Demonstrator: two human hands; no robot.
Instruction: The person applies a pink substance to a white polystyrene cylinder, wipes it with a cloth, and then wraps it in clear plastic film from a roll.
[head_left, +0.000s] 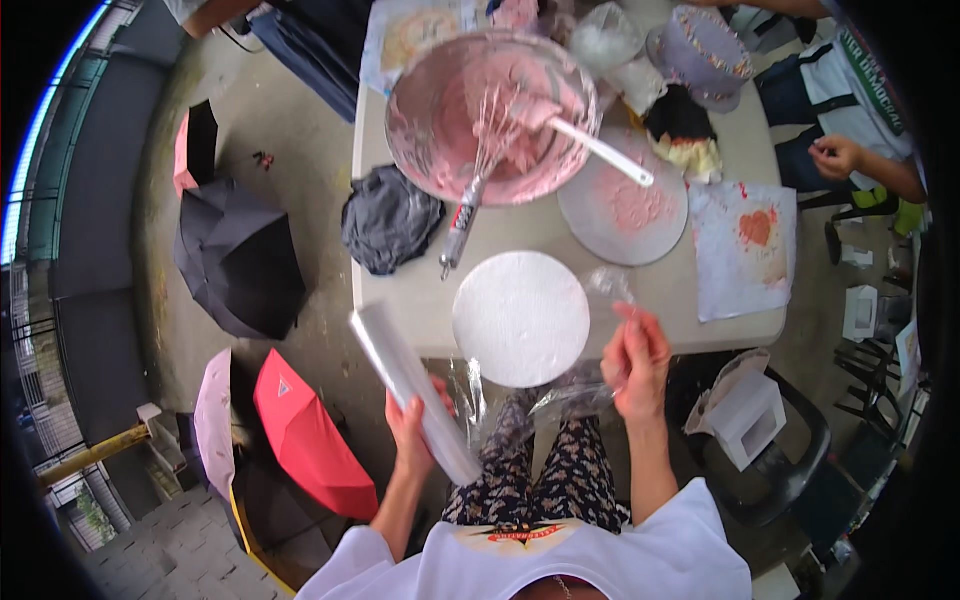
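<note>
My left hand (409, 439) grips a roll of clear plastic film (401, 371), tilted at the table's front edge. My right hand (637, 364) pinches the free end of the film. Between both hands a loose, wrinkled sheet of film (574, 394) hangs in front of my legs. A round white cake board (521, 319) lies between my hands, overhanging the front edge of the table. Part of the film seems to pass beneath it, but its transparency makes this hard to tell.
On the table (420, 315) stand a metal bowl (405, 161) smeared with pink frosting, a whisk (469, 206), a spatula (600, 150), a crumpled dark cloth (394, 217), a frosting-smeared round board (622, 232) and a lilac cake (697, 60). Umbrellas (240, 262) and a chair (810, 450) flank me.
</note>
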